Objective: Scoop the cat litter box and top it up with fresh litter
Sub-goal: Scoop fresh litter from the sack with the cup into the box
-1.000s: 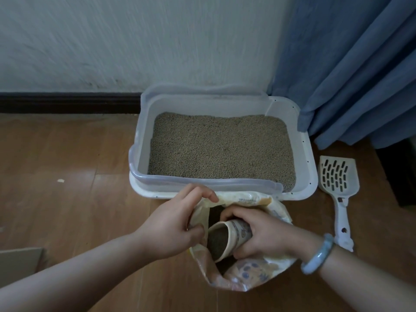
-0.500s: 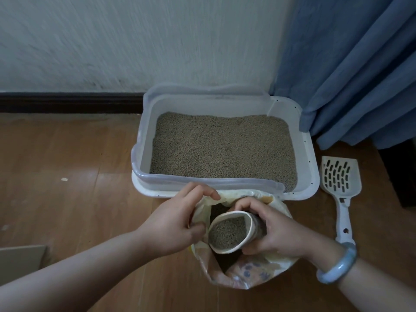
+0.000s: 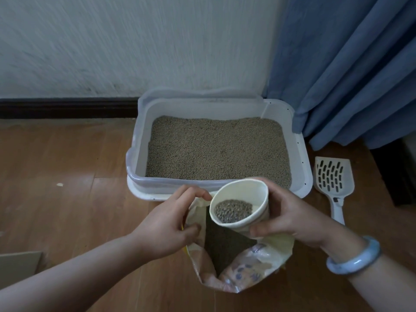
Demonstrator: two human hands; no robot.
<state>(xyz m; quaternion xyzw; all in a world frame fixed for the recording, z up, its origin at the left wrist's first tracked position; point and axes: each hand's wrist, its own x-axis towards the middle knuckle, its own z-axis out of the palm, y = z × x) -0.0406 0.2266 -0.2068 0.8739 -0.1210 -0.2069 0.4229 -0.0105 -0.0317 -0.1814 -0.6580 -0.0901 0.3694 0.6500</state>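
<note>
A white litter box filled with tan litter stands on the wooden floor against the wall. In front of it an open litter bag shows dark litter inside. My left hand pinches the bag's left rim. My right hand grips a white paper cup held upright above the bag's mouth, just short of the box's near edge. The cup holds a small amount of litter at its bottom. A white slotted scoop lies on the floor to the right of the box.
A blue curtain hangs at the right, its hem touching the box's far right corner. A dark skirting board runs along the wall. A piece of cardboard lies at the lower left. Something dark stands at the far right.
My right hand has lifted the cup out of the bag and turned it upright, up toward the box's near edge. My left hand stays on the bag's rim.
</note>
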